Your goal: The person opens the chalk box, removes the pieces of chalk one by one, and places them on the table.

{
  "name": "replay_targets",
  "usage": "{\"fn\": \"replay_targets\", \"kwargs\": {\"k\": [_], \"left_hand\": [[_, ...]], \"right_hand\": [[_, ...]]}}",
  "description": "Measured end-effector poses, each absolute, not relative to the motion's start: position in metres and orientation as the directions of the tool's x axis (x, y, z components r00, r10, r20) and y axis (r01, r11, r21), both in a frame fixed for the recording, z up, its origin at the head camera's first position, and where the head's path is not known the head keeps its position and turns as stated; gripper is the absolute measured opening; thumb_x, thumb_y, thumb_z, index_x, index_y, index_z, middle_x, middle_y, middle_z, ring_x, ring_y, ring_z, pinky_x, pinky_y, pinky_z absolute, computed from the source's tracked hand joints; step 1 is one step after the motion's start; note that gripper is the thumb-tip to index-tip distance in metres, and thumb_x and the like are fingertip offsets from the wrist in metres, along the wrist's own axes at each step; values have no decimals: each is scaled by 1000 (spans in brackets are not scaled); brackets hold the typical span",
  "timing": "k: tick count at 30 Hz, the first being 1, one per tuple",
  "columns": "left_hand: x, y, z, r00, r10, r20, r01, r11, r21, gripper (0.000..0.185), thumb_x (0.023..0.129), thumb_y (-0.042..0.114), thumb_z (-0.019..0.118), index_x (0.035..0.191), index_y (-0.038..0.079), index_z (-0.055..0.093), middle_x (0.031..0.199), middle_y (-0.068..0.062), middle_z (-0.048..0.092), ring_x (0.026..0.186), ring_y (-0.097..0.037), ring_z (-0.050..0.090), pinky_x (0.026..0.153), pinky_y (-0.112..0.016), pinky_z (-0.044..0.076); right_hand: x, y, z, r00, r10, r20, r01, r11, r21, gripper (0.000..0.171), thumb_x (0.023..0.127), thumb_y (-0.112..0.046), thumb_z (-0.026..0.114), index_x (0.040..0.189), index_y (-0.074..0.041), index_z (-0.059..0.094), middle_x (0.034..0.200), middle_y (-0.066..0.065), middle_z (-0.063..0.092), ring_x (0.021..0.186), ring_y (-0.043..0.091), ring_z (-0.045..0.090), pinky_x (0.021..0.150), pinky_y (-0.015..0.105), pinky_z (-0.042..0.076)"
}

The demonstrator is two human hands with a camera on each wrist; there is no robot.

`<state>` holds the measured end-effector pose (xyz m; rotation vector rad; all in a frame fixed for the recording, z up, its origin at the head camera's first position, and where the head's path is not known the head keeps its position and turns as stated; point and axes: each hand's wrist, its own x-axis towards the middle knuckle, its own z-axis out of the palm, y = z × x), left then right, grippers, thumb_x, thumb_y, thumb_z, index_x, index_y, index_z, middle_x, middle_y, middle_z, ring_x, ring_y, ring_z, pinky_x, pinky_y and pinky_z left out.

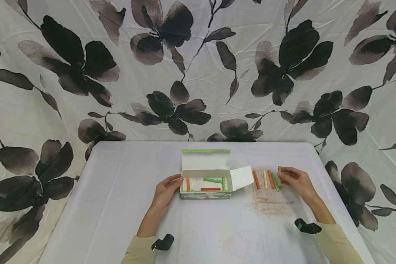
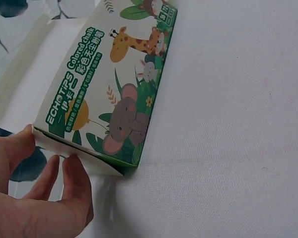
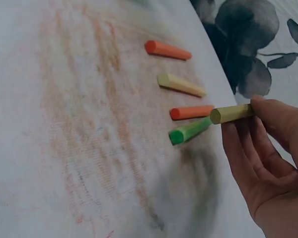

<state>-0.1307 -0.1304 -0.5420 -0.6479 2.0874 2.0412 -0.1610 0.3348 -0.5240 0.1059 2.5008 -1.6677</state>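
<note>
Right hand pinching olive chalk beside green chalk

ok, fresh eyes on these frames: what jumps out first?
The open chalk box at mid-table, coloured sticks inside, with the left hand touching its left end. To its right, four chalk sticks lie in a row on the smudged tablecloth, and the right hand pinches an olive stick.

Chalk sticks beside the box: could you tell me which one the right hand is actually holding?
The olive-yellow chalk stick, pinched by the right hand. The two orange, pale yellow and green sticks lie loose on the table.
</note>
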Motion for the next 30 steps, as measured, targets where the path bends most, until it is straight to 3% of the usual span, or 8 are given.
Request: {"fn": "replay_targets", "kwargs": {"k": [6, 17, 23, 30], "left_hand": [[-130, -131, -542, -896, -198, -398, -400, -32, 916, 43, 96, 24, 75, 132, 2, 65, 124, -17, 69, 114, -22, 65, 93, -26, 52], [-130, -131, -543, -895, -191, -402, -402, -41, 915, 44, 96, 25, 76, 131, 2, 65, 124, -17, 69, 113, -19, 64, 95, -27, 51], [-130, -130, -543, -895, -198, -400, -399, -47, 916, 43, 96, 25, 76, 131, 1, 66, 122, -16, 70, 112, -20, 65, 94, -27, 51], [-129, -130, -542, -900, -197, -389, -385, -63, 921, 42, 96, 21, 75, 130, -1, 65, 121, -17, 70, 111, -22, 65, 85, -19, 52]], "right_hand": [[-162, 339, -536, -979, 54, -199, 199, 501, -843, 56, 101, -31, 70, 137, 10, 57, 118, 18, 70, 87, -6, 63, 78, 17, 55], [-168, 335, -553, -990, 81, -118, 143, 639, -756, 34, 98, -14, 72, 122, 10, 66, 103, 20, 73, 76, 5, 64, 60, 22, 55], [-169, 333, -547, -994, 86, -72, 111, 654, -749, 31, 102, -17, 67, 120, 8, 67, 102, 20, 71, 81, 15, 66, 61, 23, 55], [-172, 327, -530, -998, 58, -3, 42, 682, -731, 30, 103, -20, 66, 117, 7, 68, 102, 19, 72, 83, 8, 66, 69, 18, 54]]}}
